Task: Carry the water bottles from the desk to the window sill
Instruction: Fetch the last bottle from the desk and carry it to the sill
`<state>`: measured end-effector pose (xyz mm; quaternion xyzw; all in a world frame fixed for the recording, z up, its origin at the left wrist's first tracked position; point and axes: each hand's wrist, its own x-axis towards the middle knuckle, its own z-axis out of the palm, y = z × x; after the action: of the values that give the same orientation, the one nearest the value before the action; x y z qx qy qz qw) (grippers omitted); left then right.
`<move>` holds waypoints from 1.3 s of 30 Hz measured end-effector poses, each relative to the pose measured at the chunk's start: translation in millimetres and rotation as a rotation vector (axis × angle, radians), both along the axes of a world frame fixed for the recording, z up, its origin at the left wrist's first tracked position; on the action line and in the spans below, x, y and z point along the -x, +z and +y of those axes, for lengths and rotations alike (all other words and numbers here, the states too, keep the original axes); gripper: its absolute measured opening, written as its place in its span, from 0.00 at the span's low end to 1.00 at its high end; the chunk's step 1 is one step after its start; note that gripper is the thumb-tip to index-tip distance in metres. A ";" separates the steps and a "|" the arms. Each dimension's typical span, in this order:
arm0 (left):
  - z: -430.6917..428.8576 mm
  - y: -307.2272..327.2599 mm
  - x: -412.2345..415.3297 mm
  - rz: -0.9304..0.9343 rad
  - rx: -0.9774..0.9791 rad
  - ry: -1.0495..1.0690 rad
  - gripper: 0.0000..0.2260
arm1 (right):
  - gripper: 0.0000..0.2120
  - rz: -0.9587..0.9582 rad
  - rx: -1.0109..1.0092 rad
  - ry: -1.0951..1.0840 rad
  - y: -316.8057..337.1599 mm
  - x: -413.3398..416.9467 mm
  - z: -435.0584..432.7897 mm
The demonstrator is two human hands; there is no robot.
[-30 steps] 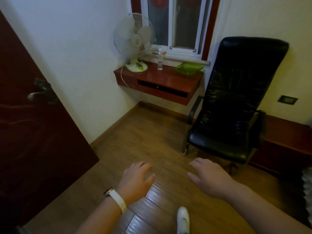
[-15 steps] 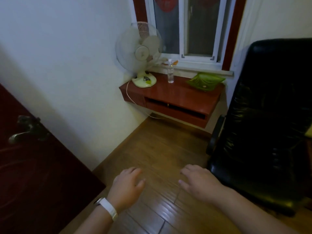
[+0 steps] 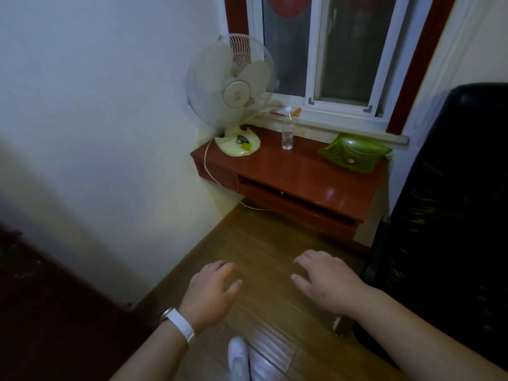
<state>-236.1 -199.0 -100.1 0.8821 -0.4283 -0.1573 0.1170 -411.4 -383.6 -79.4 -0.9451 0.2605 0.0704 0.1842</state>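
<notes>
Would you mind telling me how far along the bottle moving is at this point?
Nothing looks done: the one visible clear plastic water bottle stands on the red-brown wall-mounted desk, below the white window sill. Nothing is in hand; the left hand and right hand are open and empty. Reaching, lifting and placing remain.

Both bare forearms reach in from six o'clock, palms down. The left hand (image 3: 210, 294) and right hand (image 3: 327, 283) hover empty, fingers loosely spread toward twelve o'clock, well apart.

Single head view, angled down-forward toward desk (image 3: 302, 171), hands near.
</notes>
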 end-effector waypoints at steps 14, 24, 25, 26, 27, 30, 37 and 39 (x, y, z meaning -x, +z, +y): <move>-126.8 0.0 -236.2 0.066 0.110 -0.217 0.20 | 0.24 0.005 0.057 -0.194 21.8 -192.0 -94.3; -183.3 -21.9 -309.4 0.115 0.063 -0.283 0.19 | 0.24 0.085 0.023 -0.209 -0.8 -248.7 -152.4; -191.4 -24.7 -314.7 0.119 0.051 -0.288 0.19 | 0.24 0.094 0.008 -0.209 -7.1 -252.9 -158.9; -199.9 -27.4 -319.7 0.121 0.041 -0.293 0.19 | 0.23 0.103 -0.008 -0.213 -13.5 -257.0 -165.9; -208.4 -30.0 -324.9 0.126 0.030 -0.297 0.19 | 0.23 0.110 -0.023 -0.219 -19.7 -261.3 -173.9; -234.7 -38.5 -342.7 0.144 -0.023 -0.292 0.19 | 0.23 0.109 -0.074 -0.211 -34.6 -277.7 -205.7; -334.6 -57.8 -390.1 0.150 -0.098 -0.233 0.19 | 0.22 0.093 -0.117 -0.164 -51.3 -324.8 -317.3; -372.1 -58.1 -396.1 0.105 -0.103 -0.239 0.18 | 0.23 0.066 -0.108 -0.182 -52.1 -332.5 -352.8</move>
<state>160.0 -571.1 -158.2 0.8203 -0.5149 -0.2376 0.0744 -78.9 -736.5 -131.5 -0.9034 0.3471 0.0983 0.2317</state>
